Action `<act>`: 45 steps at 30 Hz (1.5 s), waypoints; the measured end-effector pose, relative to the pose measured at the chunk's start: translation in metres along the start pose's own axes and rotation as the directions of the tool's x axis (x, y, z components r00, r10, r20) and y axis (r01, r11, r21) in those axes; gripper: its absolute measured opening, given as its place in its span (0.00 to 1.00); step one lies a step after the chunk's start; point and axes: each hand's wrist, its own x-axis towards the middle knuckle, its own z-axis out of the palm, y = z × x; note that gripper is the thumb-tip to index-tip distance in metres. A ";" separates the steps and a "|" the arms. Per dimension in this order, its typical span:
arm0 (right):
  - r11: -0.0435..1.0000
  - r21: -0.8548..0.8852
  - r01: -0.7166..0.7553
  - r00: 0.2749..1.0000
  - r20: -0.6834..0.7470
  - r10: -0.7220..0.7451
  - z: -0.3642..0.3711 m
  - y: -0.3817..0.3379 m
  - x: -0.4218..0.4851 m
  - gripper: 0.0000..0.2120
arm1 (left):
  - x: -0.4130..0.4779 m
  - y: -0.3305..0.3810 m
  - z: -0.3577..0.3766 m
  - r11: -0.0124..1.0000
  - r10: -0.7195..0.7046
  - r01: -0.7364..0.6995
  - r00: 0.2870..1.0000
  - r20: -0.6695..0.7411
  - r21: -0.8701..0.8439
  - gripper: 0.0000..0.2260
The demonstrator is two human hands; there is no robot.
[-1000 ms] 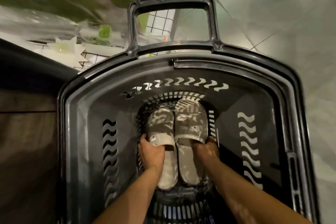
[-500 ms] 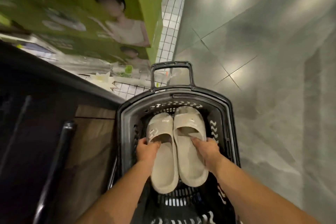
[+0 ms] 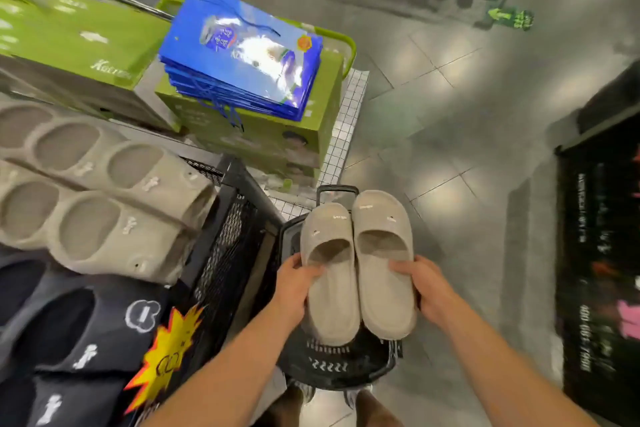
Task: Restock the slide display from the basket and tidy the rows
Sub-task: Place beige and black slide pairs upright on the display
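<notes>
Head view: the pair of beige slides has risen out of the black basket and is now above it, left hand and right hand each gripping one slide, beside the grey slide display

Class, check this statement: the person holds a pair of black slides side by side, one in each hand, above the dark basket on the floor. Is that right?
Not quite: the colour is wrong. The head view shows the held slides are beige, not black; the black ones sit in the display at lower left. The rest stands: left hand and right hand each hold one, side by side, above the dark basket.
</notes>
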 end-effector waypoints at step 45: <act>0.605 -0.482 0.633 0.547 0.832 0.090 0.316 0.055 -0.328 0.18 | -0.378 -0.100 -0.311 0.507 0.037 -0.765 0.478 -0.877 -0.396 0.23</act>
